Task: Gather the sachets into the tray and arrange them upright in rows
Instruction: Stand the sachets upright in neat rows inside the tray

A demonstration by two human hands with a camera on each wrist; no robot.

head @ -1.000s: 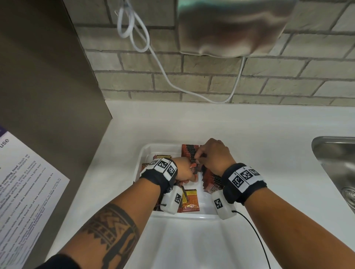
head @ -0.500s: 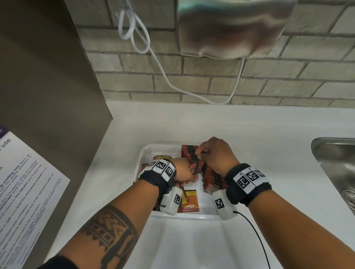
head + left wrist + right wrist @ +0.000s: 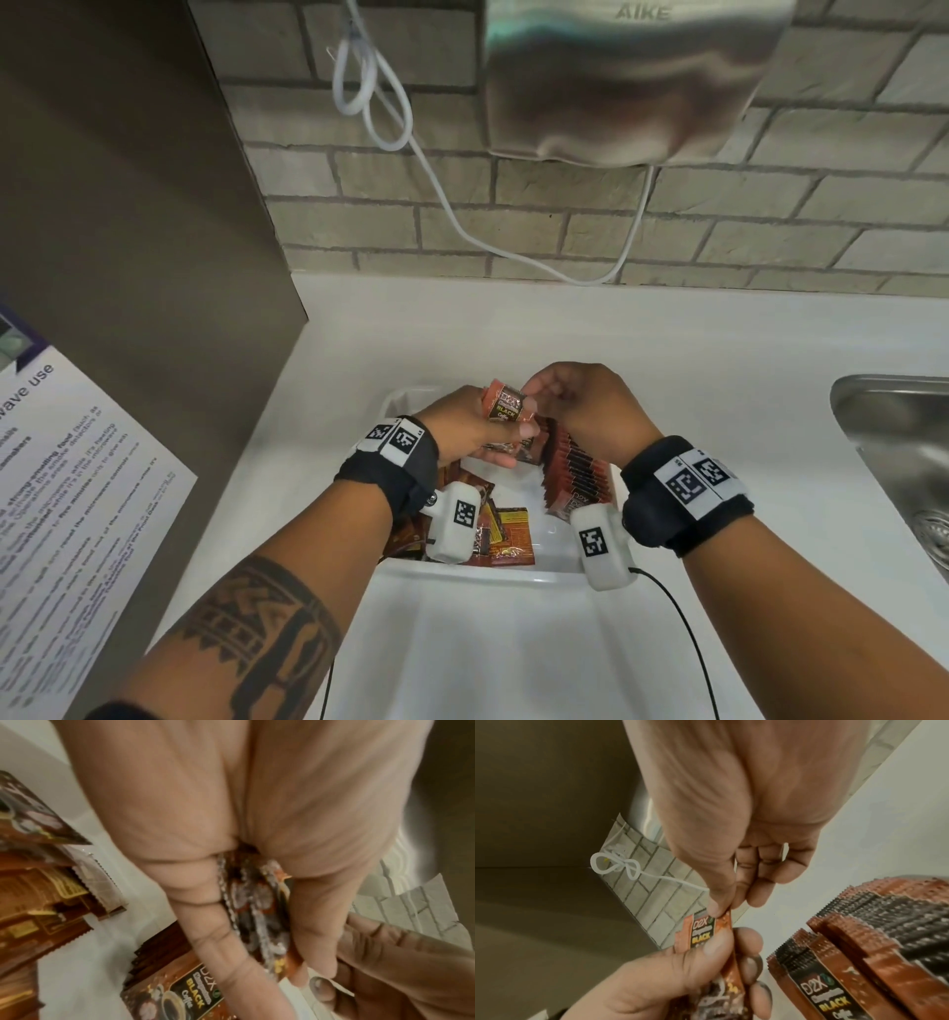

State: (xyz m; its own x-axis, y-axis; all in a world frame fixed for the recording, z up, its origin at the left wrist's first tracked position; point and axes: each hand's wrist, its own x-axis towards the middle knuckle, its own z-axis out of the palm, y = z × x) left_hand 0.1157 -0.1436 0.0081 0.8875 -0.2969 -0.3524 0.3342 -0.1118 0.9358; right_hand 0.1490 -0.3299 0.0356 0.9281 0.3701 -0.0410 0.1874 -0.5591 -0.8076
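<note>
My left hand (image 3: 480, 437) grips a small bundle of orange-brown coffee sachets (image 3: 504, 409), raised above the white tray (image 3: 462, 579). The left wrist view shows the bundle's edges (image 3: 257, 912) squeezed between thumb and fingers. My right hand (image 3: 534, 406) pinches the top edge of the front sachet (image 3: 700, 931) with thumb and forefinger. A row of upright sachets (image 3: 575, 470) leans along the tray's right side, also visible as the packed row (image 3: 875, 941). Loose sachets (image 3: 506, 534) lie flat in the tray's near left part, partly hidden by my left wrist camera.
The tray sits on a white counter (image 3: 719, 360) against a brick wall. A steel sink (image 3: 904, 447) is at the right. A metal dryer (image 3: 616, 77) with a white cable (image 3: 436, 180) hangs above. A brown panel (image 3: 128, 231) and a printed notice (image 3: 67, 488) stand at the left.
Both hands have risen from down among the sachets in the tray. The left hand now holds a bundle up above the tray, and the right hand pinches its top.
</note>
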